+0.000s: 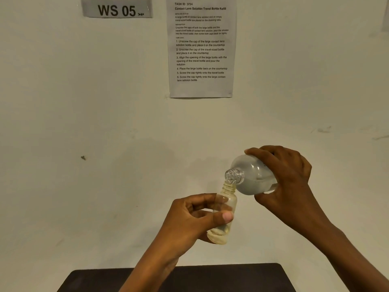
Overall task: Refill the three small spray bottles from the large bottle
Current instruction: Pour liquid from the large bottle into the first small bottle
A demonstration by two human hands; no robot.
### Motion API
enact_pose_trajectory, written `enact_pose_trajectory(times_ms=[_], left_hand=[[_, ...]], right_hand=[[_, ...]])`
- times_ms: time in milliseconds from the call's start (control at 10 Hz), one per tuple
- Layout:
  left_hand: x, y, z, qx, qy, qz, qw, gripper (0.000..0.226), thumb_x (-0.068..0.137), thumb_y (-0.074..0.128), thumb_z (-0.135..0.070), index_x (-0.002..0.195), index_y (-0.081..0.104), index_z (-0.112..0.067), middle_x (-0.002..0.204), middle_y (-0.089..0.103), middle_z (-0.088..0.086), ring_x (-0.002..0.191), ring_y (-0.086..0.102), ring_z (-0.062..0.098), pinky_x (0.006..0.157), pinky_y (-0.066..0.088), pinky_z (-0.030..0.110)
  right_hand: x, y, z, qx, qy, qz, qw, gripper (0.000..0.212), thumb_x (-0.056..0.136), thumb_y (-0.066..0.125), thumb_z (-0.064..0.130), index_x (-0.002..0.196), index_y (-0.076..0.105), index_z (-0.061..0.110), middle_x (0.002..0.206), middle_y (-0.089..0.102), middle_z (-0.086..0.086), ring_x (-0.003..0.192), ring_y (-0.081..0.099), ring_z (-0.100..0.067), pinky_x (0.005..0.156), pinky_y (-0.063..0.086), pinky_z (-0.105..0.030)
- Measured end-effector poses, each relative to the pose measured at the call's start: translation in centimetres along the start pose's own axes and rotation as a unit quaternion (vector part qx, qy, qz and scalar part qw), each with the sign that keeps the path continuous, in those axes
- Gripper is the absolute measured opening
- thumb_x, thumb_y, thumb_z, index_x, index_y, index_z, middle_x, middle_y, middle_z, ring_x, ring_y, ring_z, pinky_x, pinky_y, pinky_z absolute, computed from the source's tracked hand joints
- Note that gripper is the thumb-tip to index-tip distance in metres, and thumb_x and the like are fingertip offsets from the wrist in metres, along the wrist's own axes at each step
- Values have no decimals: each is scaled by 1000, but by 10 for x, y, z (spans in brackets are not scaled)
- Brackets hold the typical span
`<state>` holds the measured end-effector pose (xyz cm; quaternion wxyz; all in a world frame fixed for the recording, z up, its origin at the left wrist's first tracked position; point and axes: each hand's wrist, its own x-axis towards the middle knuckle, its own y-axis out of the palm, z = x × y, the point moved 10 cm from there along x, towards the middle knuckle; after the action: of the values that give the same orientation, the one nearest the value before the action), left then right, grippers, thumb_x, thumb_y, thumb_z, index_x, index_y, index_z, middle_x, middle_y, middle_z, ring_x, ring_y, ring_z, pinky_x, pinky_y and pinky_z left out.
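Nearest, at the bottom edge, lies a dark table [94,281], and both forearms rise over it. The left hand [189,218] is clamped on the small bottle [228,202], thumb across its front and fingers curled behind. It holds the bottle in the air, close to upright with the open neck leaning slightly up and right. Just above and to the right, the right hand [288,180] grips the large bottle [252,178] round its base end. This bottle's long axis lies near level, with its uncapped mouth pointing left and down. Everything turns on the two openings: the large mouth sits right over the small neck, touching it or very nearly, so the hands are close but not joined. Liquid pools along the lower side of the large bottle, though the glare makes it hard to tell whether any is running or how full the small one is. My guess is that this is the pour, needing only a little more tilt from the right wrist. Nothing stands between the bottles. No caps or other small bottles are in view. Behind is a pale wall with a small dark mark [83,158], a task sheet [202,47] and a sign [116,8] reading WS 05.
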<state>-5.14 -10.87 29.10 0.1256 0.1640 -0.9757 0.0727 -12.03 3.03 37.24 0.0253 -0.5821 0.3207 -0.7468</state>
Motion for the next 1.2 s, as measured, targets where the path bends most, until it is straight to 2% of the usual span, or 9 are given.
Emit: enact_pose_trajectory(times_ms=[200,300,500,1000,1200], left_hand=[[0,2,-1,1,1,7,1000,36,57,73,-31,92,71,-26,91,74,-6,80,71,14,61,58,26],[-1,2,-2,-4,1,6,1000,32,54,73,-31,86,71,-29,87,74,-8,78,71,12,58,57,24],[-1,1,-1,-3,-2,5,1000,37,53,73,-32,90,72,-27,90,74,-6,80,71,14,60,58,27],[-2,1,-1,-5,-3,6,1000,35,52,73,-33,87,71,-29,87,74,-9,78,71,10,56,55,23],[0,0,0,1,-5,3,1000,39,53,73,-34,90,72,-26,89,74,-7,80,71,11,57,56,25]], right_hand=[[0,-1,-1,1,-1,-3,1000,68,53,61,19,117,43,38,111,53,3,111,38,-17,98,8,-19],[0,-1,-1,3,-1,-3,1000,68,53,61,19,116,42,38,111,54,2,111,37,-17,94,12,-21],[-1,-1,0,9,-2,-7,1000,68,54,60,18,116,43,38,111,53,2,111,38,-18,97,15,-31],[0,0,0,13,-4,-6,1000,68,54,61,19,116,41,39,111,53,1,112,36,-16,97,13,-30],[1,0,0,7,-6,-10,1000,69,53,62,18,117,42,38,111,53,1,112,37,-17,97,16,-34]])
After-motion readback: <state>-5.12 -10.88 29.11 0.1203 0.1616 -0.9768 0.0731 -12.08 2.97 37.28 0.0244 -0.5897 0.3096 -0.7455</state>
